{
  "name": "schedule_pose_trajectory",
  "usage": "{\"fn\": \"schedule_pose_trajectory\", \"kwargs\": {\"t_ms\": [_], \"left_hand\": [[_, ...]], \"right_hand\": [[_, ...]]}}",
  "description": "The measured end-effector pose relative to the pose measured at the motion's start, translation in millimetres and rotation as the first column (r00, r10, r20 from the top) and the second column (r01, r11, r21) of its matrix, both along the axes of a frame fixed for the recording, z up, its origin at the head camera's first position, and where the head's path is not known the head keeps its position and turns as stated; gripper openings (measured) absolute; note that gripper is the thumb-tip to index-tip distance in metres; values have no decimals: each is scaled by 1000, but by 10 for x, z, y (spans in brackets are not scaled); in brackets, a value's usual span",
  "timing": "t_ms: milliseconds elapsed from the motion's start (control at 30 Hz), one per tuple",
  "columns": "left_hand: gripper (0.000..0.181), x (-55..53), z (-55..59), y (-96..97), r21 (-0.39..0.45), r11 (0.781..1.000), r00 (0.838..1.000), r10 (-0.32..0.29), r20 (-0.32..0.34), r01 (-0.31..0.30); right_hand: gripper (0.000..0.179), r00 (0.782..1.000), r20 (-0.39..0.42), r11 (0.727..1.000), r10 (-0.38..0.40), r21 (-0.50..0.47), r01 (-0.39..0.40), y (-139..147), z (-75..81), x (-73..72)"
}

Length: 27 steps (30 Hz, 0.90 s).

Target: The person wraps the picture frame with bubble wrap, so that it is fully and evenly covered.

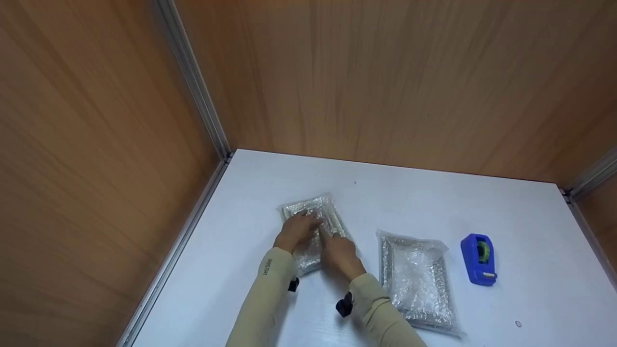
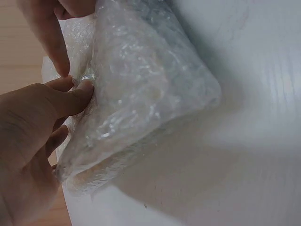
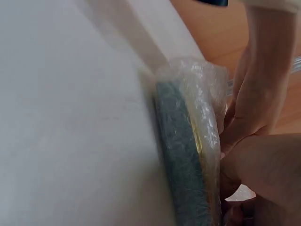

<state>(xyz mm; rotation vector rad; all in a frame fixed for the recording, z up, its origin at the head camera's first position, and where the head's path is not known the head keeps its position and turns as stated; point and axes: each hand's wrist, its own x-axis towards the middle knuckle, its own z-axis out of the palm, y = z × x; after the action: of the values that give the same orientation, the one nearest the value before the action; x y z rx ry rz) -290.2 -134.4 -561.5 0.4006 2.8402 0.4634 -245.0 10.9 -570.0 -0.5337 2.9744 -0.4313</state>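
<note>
A flat, frame-shaped item in bubble wrap (image 1: 308, 255) lies tilted on the white table under both hands. Its dark side (image 3: 181, 150) and a gold edge (image 3: 197, 141) show through the wrap in the right wrist view. My left hand (image 1: 298, 229) pinches a fold of the bubble wrap (image 2: 136, 80) between thumb and forefinger on the upper face. Close beside that pinch, the straight forefinger of my right hand (image 1: 340, 253) points down onto the wrap, its other fingers bent. The right hand's palm side is hidden in the head view.
A second bubble-wrapped package (image 1: 417, 279) lies to the right of the hands. Farther right stands a blue tape dispenser (image 1: 478, 260) with a greenish roll. Wooden panels (image 1: 385, 86) enclose the table (image 1: 202, 289) at the back and sides. A small ring-like mark (image 1: 518, 324) is near the front right.
</note>
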Motion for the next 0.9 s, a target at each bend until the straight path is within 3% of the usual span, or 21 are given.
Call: {"fn": "schedule_pose_trajectory", "kwargs": {"t_ms": [100, 267, 400, 467, 500, 567, 667, 800, 900], "left_hand": [[46, 0, -6, 8, 27, 999, 998, 32, 45, -33], [48, -4, -2, 16, 73, 993, 992, 86, 94, -93], [47, -7, 0, 18, 202, 954, 968, 192, 165, -223], [49, -5, 0, 20, 232, 940, 960, 212, 181, -251], [49, -3, -1, 21, 226, 942, 962, 208, 178, -246], [45, 3, 0, 22, 163, 971, 978, 155, 136, -176], [44, 15, 10, 24, 97, 990, 991, 95, 91, -104], [44, 10, 34, 29, 70, 995, 995, 71, 73, -76], [45, -6, 37, 30, -9, 1000, 1000, 15, 26, -15]], "right_hand": [[58, 996, 82, 999, -24, 45, 20, -32, 7, -75], [61, 991, 125, 998, -50, 55, 43, -78, 22, -125], [60, 992, 111, 997, -56, 62, 50, -96, 24, -122], [61, 993, 104, 997, -55, 67, 48, -95, 18, -109], [61, 994, 99, 997, -53, 63, 47, -92, 13, -99], [62, 995, 89, 998, -48, 50, 43, -82, -1, -74], [56, 998, 51, 999, -40, 13, 39, -57, -26, -21], [42, 998, -62, 999, -15, -34, 13, -15, -64, 52], [35, 987, -160, 998, 13, -64, -23, 21, -94, 110]]}}
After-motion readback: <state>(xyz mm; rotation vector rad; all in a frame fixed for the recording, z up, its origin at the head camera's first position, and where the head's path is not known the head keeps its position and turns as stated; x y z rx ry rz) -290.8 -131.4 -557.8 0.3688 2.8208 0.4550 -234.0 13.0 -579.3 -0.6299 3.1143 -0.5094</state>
